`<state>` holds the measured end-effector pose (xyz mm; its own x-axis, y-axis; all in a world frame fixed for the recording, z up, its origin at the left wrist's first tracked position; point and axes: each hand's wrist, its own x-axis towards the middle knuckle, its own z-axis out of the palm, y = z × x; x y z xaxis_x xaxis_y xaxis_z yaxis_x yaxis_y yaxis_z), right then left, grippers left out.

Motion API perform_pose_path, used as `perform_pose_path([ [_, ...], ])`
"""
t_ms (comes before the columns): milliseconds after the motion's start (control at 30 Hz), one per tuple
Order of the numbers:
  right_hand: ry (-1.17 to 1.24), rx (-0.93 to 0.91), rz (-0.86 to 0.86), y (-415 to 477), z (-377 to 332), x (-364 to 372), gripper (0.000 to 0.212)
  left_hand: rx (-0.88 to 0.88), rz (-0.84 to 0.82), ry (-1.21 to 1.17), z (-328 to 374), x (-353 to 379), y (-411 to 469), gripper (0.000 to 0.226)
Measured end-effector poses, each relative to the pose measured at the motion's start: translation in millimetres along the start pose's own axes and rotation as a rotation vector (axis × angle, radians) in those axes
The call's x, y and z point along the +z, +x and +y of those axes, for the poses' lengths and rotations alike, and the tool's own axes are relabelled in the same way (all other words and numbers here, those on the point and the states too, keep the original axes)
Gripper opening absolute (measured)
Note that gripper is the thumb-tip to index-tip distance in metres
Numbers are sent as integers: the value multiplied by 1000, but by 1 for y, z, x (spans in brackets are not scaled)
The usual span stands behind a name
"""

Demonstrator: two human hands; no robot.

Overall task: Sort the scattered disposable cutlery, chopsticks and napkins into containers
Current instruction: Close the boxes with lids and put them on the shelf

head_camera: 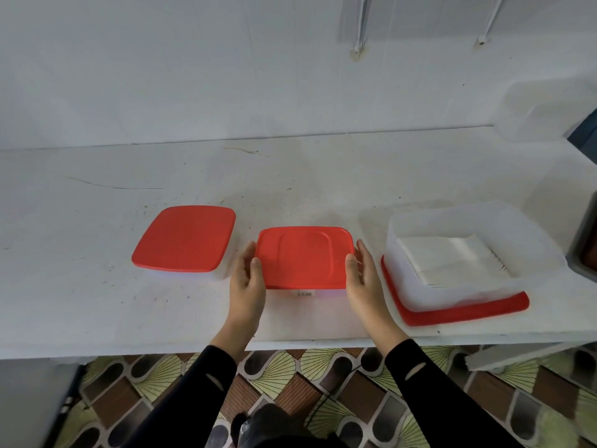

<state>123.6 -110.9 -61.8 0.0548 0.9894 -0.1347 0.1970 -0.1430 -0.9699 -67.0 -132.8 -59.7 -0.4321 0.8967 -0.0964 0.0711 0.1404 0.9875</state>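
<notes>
You hold the middle container (303, 257) from both sides, near the table's (97, 286) front edge.
Your left hand (247, 286) and right hand (361, 279) each clasp a side, thumb on the lid edge, fingers close together. A lidded container (185, 237) sits alongside; toward the right edge, napkins (452, 260) lie in an open container (452, 295).

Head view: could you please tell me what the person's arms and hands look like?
Long, snug black sleeves, left sleeve and right sleeve, each bear a pale oval forearm slit. Left grip and right grip are ungloved, no rings visible.
</notes>
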Motion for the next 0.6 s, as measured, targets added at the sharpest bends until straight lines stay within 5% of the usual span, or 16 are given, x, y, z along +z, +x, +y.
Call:
perform_pose_path([
  [67,52,71,-1,10,-12,-4,49,-108,-16,-18,7,-1,10,41],
  [167,-23,132,7,34,-31,-4,16,-189,-88,164,20,2,42,45],
  [300,-131,218,67,55,-35,5,37,-304,-117,216,26,12,61,45],
  [600,15,237,118,66,-20,9,42,-321,-56,78,18,16,71,40],
])
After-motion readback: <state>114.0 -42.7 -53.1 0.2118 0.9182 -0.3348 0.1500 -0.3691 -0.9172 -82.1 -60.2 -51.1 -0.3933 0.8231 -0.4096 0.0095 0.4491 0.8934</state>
